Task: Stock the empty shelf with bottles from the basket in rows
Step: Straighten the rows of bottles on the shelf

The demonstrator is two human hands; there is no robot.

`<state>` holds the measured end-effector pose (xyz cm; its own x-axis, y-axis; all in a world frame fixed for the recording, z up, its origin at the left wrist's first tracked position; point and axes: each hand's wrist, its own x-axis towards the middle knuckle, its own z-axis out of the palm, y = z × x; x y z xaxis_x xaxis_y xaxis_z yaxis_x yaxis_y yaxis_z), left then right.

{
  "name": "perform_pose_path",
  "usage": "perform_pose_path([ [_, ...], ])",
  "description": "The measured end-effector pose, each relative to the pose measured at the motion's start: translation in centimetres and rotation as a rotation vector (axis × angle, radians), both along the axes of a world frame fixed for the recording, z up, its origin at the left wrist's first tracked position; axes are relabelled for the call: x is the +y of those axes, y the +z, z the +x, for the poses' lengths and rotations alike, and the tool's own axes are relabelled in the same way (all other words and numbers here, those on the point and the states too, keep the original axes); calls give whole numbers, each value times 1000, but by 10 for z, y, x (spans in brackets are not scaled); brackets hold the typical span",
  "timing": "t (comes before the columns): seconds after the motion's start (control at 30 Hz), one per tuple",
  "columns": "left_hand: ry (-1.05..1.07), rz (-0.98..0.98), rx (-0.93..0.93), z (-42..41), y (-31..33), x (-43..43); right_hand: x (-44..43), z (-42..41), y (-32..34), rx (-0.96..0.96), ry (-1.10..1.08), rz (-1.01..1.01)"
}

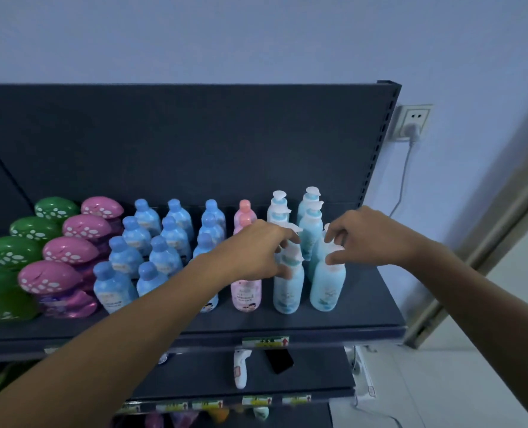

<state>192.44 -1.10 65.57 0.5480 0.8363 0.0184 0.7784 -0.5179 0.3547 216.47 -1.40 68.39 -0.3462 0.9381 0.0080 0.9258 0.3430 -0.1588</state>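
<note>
At 3 o'clock on the shelf (367, 307), left hand (256, 254) & right hand (371, 236), fingers curled, each pinch a pump head of the front pale-blue bottles (287, 288); rows (151, 254) span 9 to 3 o'clock, so stocking looks approx. done, tho basket is out of view.

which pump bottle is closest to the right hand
The front pump bottle of the rightmost row; the right hand pinches its white pump, others stand behind or left.
</note>
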Motion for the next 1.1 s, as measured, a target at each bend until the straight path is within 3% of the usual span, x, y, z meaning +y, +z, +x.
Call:
perform_pose_path([
  [0.17,57,102,9,14,-15,-2,4,5,-14,10,21,79],
  [0.5,157,146,-46,19,-23,-2,4,4,-37,-4,2,52],
  [1.1,148,66,-12,14,-19,1,10,9,-36,-21,66,63],
])
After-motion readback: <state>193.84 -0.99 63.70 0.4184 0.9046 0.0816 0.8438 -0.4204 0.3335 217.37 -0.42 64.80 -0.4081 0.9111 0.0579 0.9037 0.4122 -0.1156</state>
